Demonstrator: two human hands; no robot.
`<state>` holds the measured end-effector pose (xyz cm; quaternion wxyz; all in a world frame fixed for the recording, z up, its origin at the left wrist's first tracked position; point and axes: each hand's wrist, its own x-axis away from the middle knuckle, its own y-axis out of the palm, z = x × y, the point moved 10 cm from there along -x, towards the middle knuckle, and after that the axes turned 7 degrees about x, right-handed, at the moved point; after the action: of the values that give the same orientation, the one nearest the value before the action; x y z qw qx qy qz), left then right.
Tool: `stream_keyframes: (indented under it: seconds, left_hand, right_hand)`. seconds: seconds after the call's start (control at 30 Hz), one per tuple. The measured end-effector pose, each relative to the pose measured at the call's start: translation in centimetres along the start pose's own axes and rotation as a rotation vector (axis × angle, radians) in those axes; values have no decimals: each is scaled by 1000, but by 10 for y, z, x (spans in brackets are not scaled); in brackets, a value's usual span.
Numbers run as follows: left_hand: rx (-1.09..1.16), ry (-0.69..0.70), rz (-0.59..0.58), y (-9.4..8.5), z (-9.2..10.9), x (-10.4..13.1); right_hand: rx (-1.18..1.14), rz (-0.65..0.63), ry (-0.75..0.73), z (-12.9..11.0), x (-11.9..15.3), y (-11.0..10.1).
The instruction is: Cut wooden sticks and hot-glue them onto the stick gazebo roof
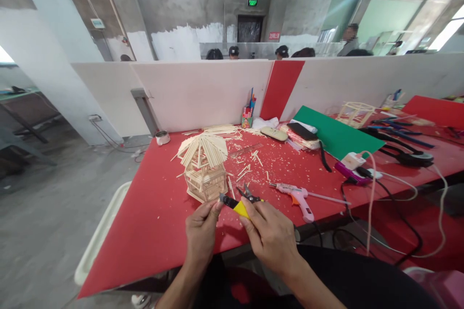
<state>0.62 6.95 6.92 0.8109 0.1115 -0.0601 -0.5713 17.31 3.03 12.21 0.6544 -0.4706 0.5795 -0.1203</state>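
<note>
My right hand (271, 234) is closed round the yellow handle of a utility knife (239, 208), whose dark front end points left. Pinched fingers of my left hand (202, 229) meet the knife's tip; whatever they hold there is too small to make out. Just beyond my hands stands a small pavilion model (205, 169) built of thin wooden sticks, with a sloping stick roof. A pair of pliers or cutters (248, 193) lies on the red table behind the knife. To the right rests a pink hot glue gun (295, 195) with a glue stick in its back.
Loose sticks (243, 171) and chips litter the red tabletop (145, 231). Farther back are a pen cup (247, 118), a beige case (274, 133) and a green board (337, 133). A purple power strip (351, 174) trails cables at the right. A white partition (203, 91) bounds the back.
</note>
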Motion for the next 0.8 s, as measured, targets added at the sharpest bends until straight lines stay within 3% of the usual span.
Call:
stream_keyframes:
  seconds: [0.1, 0.2, 0.37, 0.47, 0.57, 0.7, 0.8]
  left_hand:
    - [89, -114, -20, 2, -11, -2]
    - [230, -238, -86, 11, -21, -1]
    - [416, -349, -103, 19, -19, 3]
    - [477, -356, -93, 18, -8, 2]
    - [531, -328, -72, 18, 4, -3]
    - [610, -264, -29, 23, 17, -16]
    - [619, -227, 3, 25, 21, -27]
  right_hand:
    - [119, -95, 196, 31, -8, 11]
    - [184, -337, 504, 78, -22, 44]
    - [69, -467, 546, 102, -71, 90]
    - [-16, -400, 521, 91, -79, 78]
    - [-172, -358, 461, 58, -56, 53]
    - [-818, -429, 389, -10, -17, 51]
    - [-956, -360, 393, -28, -21, 54]
